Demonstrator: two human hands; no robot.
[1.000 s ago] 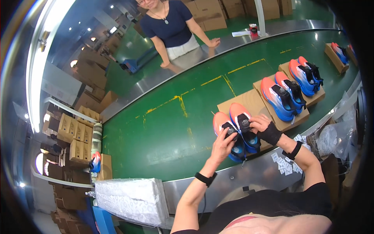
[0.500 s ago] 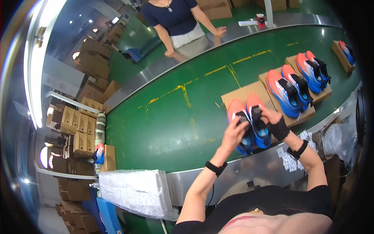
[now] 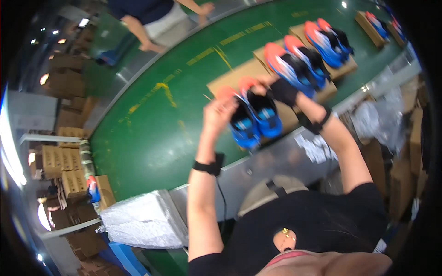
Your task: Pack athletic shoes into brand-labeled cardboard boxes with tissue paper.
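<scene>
A pair of sneakers, coral at the toes and blue at the heels, rests with heels toward me on a cardboard box. My left hand (image 3: 218,114) is at the front opening of the left sneaker (image 3: 245,133), fingers bent together in a pinch. My right hand (image 3: 276,90), wearing a black fingerless covering, reaches over the laces of the right sneaker (image 3: 269,122), its fingers closed there. Motion blur and the hands themselves hide what is between the fingers. Black interiors with light-blue insoles show in both sneakers.
The cardboard box (image 3: 221,86) sits on a green conveyor belt (image 3: 152,138). More boxed pairs of matching sneakers (image 3: 294,69) line the belt to the right. White paper slips (image 3: 317,148) lie on the metal edge. A plastic-wrapped package (image 3: 142,218) stands front left; another person (image 3: 159,23) is across the belt.
The view has shifted, so the sneakers and belt appear further left and higher. Both hands have moved from the tongues toward the toe ends of the sneakers; the shoe openings look wider.
</scene>
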